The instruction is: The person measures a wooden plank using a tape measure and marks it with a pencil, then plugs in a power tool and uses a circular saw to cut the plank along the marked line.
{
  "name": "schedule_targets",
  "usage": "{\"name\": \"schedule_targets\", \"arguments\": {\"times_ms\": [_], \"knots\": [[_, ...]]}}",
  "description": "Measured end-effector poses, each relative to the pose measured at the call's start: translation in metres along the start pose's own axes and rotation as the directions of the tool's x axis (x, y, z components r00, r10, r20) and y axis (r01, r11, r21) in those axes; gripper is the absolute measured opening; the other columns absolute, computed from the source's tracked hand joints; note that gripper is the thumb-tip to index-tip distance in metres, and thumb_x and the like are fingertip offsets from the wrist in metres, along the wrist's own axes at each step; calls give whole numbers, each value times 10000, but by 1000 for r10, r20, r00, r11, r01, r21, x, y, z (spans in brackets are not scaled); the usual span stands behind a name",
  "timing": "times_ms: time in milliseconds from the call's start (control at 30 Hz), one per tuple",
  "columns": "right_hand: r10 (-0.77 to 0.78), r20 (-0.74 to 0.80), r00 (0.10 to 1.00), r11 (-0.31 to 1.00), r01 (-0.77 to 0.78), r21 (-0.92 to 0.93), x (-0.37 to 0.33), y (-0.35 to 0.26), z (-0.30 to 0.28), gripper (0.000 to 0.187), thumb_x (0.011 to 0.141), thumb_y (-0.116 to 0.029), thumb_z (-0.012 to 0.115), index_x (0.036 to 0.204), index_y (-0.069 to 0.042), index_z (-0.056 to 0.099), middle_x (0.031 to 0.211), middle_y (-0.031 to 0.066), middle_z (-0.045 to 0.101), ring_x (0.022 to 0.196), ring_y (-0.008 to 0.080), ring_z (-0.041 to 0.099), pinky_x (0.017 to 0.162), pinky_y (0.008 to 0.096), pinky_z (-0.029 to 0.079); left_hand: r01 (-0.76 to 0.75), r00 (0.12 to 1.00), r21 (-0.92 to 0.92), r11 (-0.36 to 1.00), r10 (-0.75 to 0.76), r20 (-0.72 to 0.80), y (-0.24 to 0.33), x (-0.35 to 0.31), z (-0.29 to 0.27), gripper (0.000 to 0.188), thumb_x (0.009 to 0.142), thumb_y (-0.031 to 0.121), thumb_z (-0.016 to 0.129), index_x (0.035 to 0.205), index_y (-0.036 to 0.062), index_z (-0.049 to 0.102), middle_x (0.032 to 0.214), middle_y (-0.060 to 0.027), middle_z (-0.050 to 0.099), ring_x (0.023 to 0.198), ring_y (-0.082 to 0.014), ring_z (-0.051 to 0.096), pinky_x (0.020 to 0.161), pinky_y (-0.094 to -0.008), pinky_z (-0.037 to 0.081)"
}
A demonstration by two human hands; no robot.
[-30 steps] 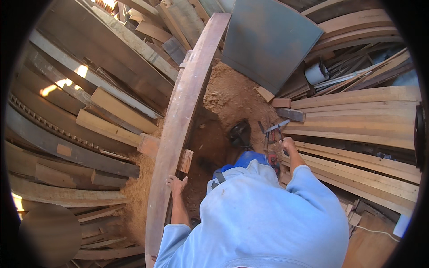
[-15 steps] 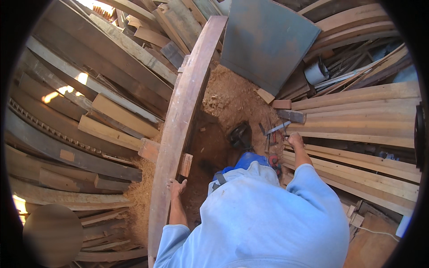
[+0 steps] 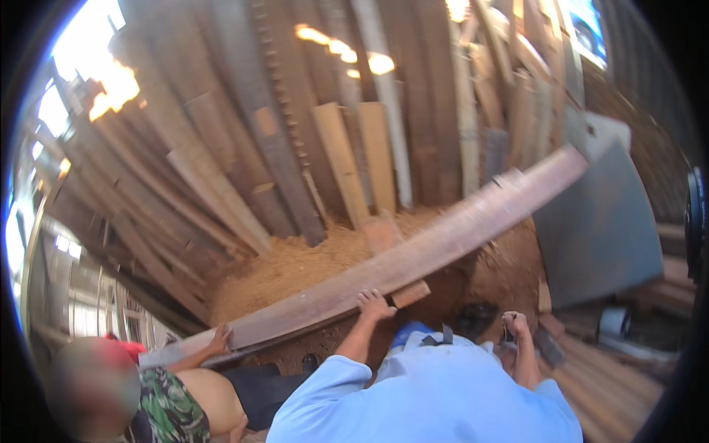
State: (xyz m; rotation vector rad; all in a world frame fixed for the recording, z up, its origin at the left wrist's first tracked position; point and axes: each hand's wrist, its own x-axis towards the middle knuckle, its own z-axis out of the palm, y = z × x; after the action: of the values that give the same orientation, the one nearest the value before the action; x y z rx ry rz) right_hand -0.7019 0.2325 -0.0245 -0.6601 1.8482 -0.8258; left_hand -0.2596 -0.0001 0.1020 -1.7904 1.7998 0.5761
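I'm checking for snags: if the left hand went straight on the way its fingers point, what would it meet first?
The long plank, which the left hand seems to touch; beyond it, sawdust looks in line, though depth is unclear.

Blown-out glare upper L of frame, w/ bright sun patches on planks (image 3: 377, 148) top ctr. I get dim shade below the beam (image 3: 443, 238), motion blur esp. lower R, edges fisheye-bent, corners black.

Bright white daylight (image 3: 114, 85) is glaring behind tall brown wooden planks (image 3: 425, 88) while loose tan sawdust (image 3: 288, 269) is covering the brown floor (image 3: 513, 277).
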Motion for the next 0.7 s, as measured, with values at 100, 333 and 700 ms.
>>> {"name": "schedule_targets", "arguments": {"times_ms": [100,333,700], "knots": [[-116,-94,989,955,85,-284,7,-170,57,398,807,-259,688,1042,62,685,979,234,705,950,315,678,829,385,520,40,993,-58,998,-33,112,-25,-4,0,1053,767,575,681,1499,-38,239,1545,-352,171,1434,-527,157,1162,-579,176],[-12,77,997,712,62,-699,61,-330,192,554,828,-392,731,1168,26,601,1176,261,639,1151,409,592,934,482,499,-166,949,-669,725,302,92,-153,114,-57,792,809,540,689,1366,1,525,1393,-224,529,1321,-324,494,1108,-438,372],[35,-233,972,555,-213,-804,78,-320,252,972,747,-340,796,1456,77,278,1283,257,528,1197,388,548,939,507,486,-179,490,-470,864,-336,-804,-344,211,-509,833,835,360,681,1444,-69,309,1424,-335,406,1341,-468,381,1112,-497,336]]}}
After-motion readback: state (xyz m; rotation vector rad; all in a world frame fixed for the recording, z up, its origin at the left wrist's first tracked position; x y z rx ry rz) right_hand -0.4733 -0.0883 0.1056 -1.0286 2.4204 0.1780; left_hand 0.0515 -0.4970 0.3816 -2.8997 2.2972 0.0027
